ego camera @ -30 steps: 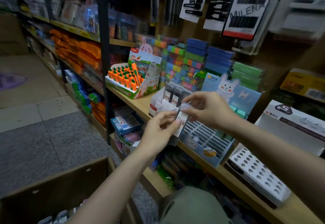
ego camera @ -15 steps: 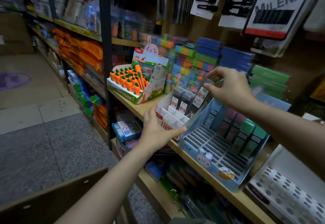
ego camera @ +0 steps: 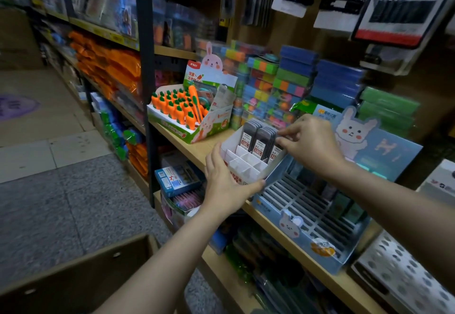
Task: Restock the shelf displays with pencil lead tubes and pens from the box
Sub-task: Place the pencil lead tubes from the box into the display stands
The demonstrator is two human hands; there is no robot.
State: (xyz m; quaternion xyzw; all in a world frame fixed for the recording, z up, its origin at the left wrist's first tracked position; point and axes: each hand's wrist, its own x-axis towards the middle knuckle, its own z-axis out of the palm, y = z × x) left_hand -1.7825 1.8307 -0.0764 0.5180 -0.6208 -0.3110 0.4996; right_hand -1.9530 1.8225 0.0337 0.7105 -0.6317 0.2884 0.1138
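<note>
A white display box (ego camera: 247, 163) with cardboard dividers stands on the wooden shelf (ego camera: 187, 146). Dark grey pencil lead tubes (ego camera: 258, 136) fill its back rows. My left hand (ego camera: 226, 185) grips the box's front edge, thumb on the right corner. My right hand (ego camera: 310, 143) reaches over the back right of the box, with its fingertips pinching a lead tube (ego camera: 275, 151) down among the others. The cardboard stock box (ego camera: 81, 276) sits at the bottom left, its contents out of sight.
A blue bunny display tray (ego camera: 307, 217) with slotted rows sits right of the white box. A carrot-pen display (ego camera: 187, 114) stands to the left. Stacked coloured packs line the back of the shelf. A white perforated holder (ego camera: 406, 271) lies at the far right. Hair-clip cards hang above.
My right hand carried a lead tube from in front of me over to the box's back right and lowered it in. My left hand let go of the tube and took the box's front.
</note>
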